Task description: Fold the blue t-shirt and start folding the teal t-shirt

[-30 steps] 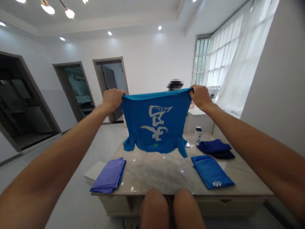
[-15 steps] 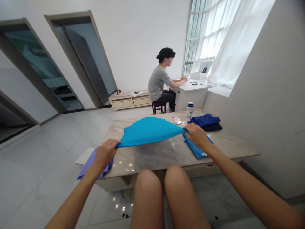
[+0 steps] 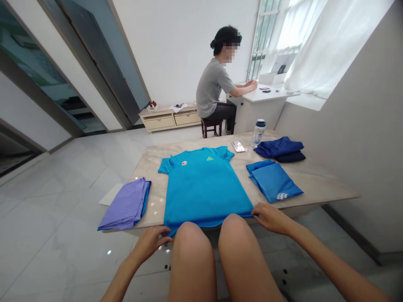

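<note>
A bright blue T-shirt [image 3: 201, 188] lies spread flat, front up, on the marble-topped table [image 3: 327, 188]. Its collar and sleeves point away from me, and the hem hangs slightly over the near edge by my knees. A small round badge and a yellow-green logo show on its chest. My left hand [image 3: 153, 243] is closed at the left hem corner, thumb and fingers about the cloth. At the right hem corner, my right hand [image 3: 272, 217] pinches the fabric.
Left of the shirt sit folded purple clothes [image 3: 126, 203]. To the right lie a folded blue garment [image 3: 273, 180] with white stripes and dark blue clothes [image 3: 280, 147]. A phone [image 3: 238, 146] and a bottle [image 3: 258, 133] stand farther back. A person [image 3: 214, 88] sits at a white desk [image 3: 264, 94].
The T-shirt was lifted and billowing between my hands; now it lies flat on the table. Both hands have come down and toward me with the hem.
</note>
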Demonstrator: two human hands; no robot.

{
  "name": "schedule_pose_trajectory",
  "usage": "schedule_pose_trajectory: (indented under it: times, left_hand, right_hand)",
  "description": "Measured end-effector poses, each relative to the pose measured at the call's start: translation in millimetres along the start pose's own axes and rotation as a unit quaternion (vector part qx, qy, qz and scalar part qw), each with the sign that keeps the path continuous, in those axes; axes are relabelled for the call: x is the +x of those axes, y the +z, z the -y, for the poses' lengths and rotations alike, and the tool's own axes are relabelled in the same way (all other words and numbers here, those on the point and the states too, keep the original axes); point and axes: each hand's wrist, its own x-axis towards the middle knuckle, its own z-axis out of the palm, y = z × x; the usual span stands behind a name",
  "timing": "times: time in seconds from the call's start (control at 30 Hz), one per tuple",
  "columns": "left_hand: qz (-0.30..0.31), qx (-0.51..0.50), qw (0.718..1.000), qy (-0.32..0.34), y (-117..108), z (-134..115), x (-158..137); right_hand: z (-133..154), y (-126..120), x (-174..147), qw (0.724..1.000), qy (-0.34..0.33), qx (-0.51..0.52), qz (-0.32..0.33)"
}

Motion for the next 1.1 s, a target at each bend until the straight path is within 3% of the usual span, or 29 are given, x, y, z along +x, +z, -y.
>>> schedule_pose_trajectory:
  times: [0.07,0.23,0.37,0.5,0.63,0.9,1.1]
  left_hand:
    - [-0.001,-0.023,1.0,0.013,-7,-4,8]
    - [-0.127,0.007,0.99,0.066,-8,-21,68]
    - [-0.142,0.062,0.986,0.054,20,-26,123]
    - [-0.156,0.093,0.983,0.004,54,-16,153]
    - [-0.176,0.126,0.976,-0.001,69,-3,165]
    - [-0.166,0.144,0.976,0.003,70,3,175]
    - [-0.126,0.141,0.982,0.005,60,-9,149]
  right_hand:
    - [3,-4,7,1.0,0.015,0.014,-0.013]
    - [12,9,70,0.994,0.027,-0.016,-0.109]
    - [11,52,122,0.988,0.052,-0.058,-0.131]
    - [-1,90,142,0.98,0.107,-0.099,-0.138]
    - [-9,97,150,0.971,0.146,-0.133,-0.134]
    - [2,89,153,0.965,0.19,-0.157,-0.091]
    - [26,84,128,0.962,0.215,-0.162,-0.038]
